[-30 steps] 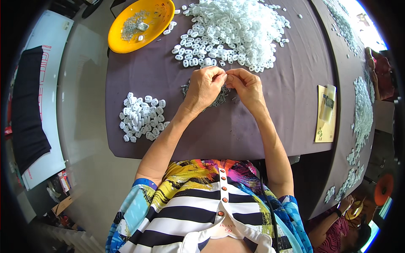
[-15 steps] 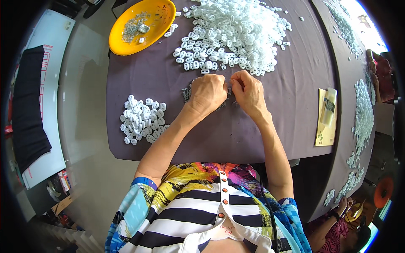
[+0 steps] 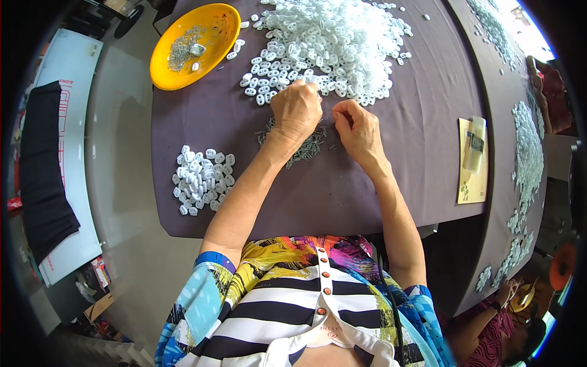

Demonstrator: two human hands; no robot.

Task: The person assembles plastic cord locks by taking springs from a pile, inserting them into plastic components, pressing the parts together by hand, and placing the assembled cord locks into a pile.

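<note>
My left hand [image 3: 296, 110] is closed at the near edge of a big heap of small white oval plastic pieces [image 3: 336, 46]; its fingertips are hidden behind the knuckles. Just right of it, my right hand [image 3: 359, 130] is held with thumb and forefinger pinched together. Whatever that pinch holds is too small to make out. Beneath and beside the left wrist lies a loose pile of small grey metal pins [image 3: 304, 150]. Nearer me on the left sits a smaller pile of white oval pieces [image 3: 200, 177], several showing dark markings.
A yellow plate [image 3: 160, 74] with fine metal bits stands at the far left. At right, a tan envelope [image 3: 471, 189] lies under a clear plastic case [image 3: 476, 144]. Another table bears more white pieces [image 3: 524, 162], with a person's hand [image 3: 507, 292] at its near end.
My left hand has moved away from the right one, forward to the white heap, uncovering more of the metal pins. My right hand has hardly moved. The whole view has shifted slightly.
</note>
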